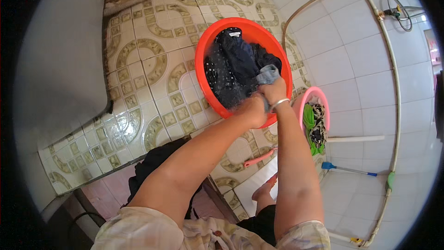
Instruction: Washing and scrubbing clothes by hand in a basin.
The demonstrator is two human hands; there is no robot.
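A red plastic basin (200,63) on a tiled ledge holds wet dark clothes (239,59), some with white dots. Above its near right part, my right hand (275,91), with a silver bangle at the wrist, grips a bunched grey cloth (267,73). My left hand (255,106) is beside it, closed around a lower part of what looks like the same grey cloth; its fingers are blurred and partly hidden. The two hands are close together.
To the right is a pink basin (328,109) with green and patterned cloth. A pink handle (258,159) lies below. A blue-headed brush (327,165), a hose (307,5) and a pipe (395,76) are along the tiled wall. A grey panel (69,59) bounds the left.
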